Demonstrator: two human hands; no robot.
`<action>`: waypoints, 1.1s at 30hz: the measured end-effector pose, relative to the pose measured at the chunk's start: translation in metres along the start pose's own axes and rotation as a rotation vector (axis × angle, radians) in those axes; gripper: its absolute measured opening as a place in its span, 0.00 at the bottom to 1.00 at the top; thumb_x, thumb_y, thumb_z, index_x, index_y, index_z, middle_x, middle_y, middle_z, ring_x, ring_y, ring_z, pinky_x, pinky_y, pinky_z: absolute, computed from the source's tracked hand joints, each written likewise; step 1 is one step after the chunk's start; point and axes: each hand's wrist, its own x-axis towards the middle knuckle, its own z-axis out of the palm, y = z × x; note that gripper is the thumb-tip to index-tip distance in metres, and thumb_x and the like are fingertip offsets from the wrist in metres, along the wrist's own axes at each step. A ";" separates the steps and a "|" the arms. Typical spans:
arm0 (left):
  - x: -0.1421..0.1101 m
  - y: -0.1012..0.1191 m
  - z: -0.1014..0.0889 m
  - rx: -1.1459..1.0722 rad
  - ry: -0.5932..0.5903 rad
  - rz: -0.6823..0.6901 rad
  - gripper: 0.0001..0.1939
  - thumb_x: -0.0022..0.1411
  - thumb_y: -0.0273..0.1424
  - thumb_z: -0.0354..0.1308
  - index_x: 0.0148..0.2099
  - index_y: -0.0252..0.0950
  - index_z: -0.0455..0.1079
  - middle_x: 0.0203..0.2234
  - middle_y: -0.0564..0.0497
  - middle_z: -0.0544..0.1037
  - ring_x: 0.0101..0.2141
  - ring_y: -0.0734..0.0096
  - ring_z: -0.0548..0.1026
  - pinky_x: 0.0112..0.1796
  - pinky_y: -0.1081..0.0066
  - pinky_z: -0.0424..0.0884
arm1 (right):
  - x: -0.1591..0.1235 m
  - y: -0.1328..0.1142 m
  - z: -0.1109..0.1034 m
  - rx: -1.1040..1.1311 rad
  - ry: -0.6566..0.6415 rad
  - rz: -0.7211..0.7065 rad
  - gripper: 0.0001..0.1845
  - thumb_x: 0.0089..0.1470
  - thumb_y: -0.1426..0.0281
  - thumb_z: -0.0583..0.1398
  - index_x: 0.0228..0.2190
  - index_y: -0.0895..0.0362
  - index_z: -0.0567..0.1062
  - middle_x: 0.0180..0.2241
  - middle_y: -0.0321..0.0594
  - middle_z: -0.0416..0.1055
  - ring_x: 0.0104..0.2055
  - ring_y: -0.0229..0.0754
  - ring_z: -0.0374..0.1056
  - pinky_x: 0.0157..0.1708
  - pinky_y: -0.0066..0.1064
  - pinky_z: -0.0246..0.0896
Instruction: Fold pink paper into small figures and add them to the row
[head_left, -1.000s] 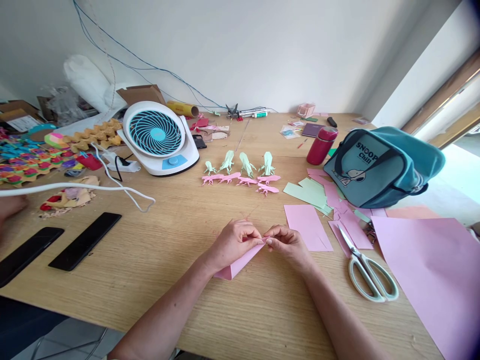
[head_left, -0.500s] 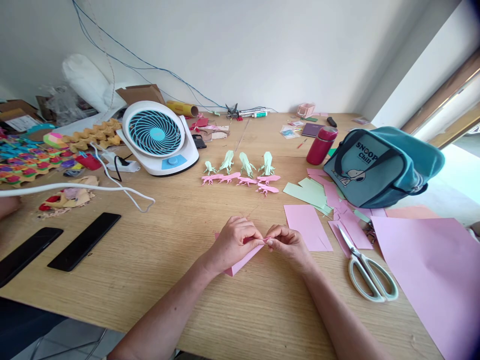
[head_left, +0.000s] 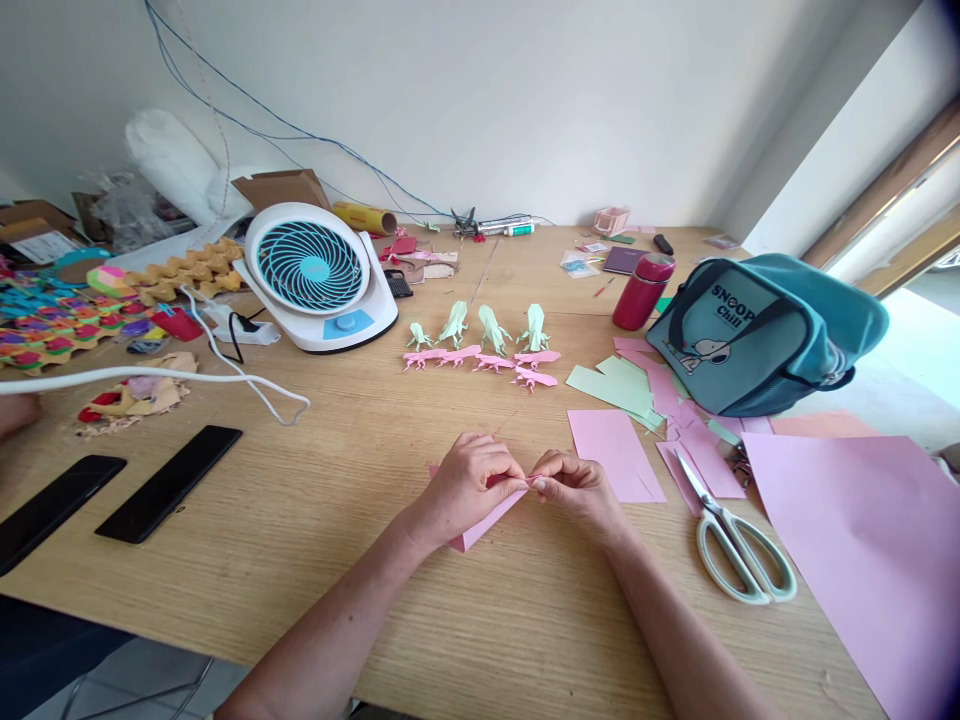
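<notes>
A folded piece of pink paper (head_left: 480, 528) is held just above the wooden table (head_left: 420, 620), partly hidden under my left hand (head_left: 474, 482). My left hand pinches it near its right end. The fingertips of my right hand (head_left: 574, 490) pinch the tip of the same paper, almost touching the left fingertips. Beyond my hands stand folded green paper insects (head_left: 493, 330), with several pink paper insects (head_left: 534, 377) in front of them. To the right of my right hand lies a flat pink sheet (head_left: 615, 455).
Scissors (head_left: 731, 540) lie at the right by a large pink sheet (head_left: 862, 540). Behind them are paper scraps (head_left: 615, 388), a teal bag (head_left: 739, 335) and a red flask (head_left: 643, 292). A fan (head_left: 315, 275), a white cable (head_left: 150, 377) and black phones (head_left: 171, 483) occupy the left.
</notes>
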 end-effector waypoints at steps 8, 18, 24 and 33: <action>0.000 -0.001 -0.001 0.012 -0.030 -0.008 0.10 0.62 0.32 0.63 0.28 0.37 0.72 0.26 0.56 0.78 0.32 0.72 0.72 0.43 0.67 0.62 | 0.000 -0.003 0.000 -0.044 -0.003 -0.009 0.13 0.49 0.58 0.68 0.24 0.54 0.78 0.23 0.37 0.72 0.28 0.39 0.66 0.31 0.32 0.61; 0.002 -0.002 0.000 0.043 -0.113 -0.006 0.09 0.62 0.30 0.62 0.28 0.36 0.72 0.26 0.57 0.79 0.31 0.73 0.72 0.46 0.66 0.61 | -0.003 -0.011 -0.001 -0.178 -0.109 0.016 0.11 0.53 0.60 0.64 0.28 0.55 0.75 0.27 0.37 0.71 0.30 0.39 0.66 0.31 0.30 0.61; 0.000 -0.004 0.004 0.049 -0.173 0.003 0.05 0.61 0.29 0.62 0.31 0.37 0.73 0.28 0.55 0.79 0.34 0.71 0.74 0.49 0.64 0.62 | -0.012 -0.028 0.000 -0.473 -0.122 0.066 0.06 0.55 0.68 0.61 0.27 0.56 0.74 0.26 0.36 0.71 0.28 0.38 0.65 0.30 0.29 0.59; -0.004 0.006 -0.001 0.033 -0.113 -0.082 0.10 0.63 0.37 0.60 0.33 0.37 0.72 0.30 0.51 0.77 0.35 0.68 0.74 0.40 0.69 0.66 | -0.053 -0.021 -0.003 -0.623 0.231 0.226 0.11 0.53 0.64 0.60 0.23 0.56 0.72 0.21 0.38 0.69 0.22 0.39 0.62 0.21 0.29 0.53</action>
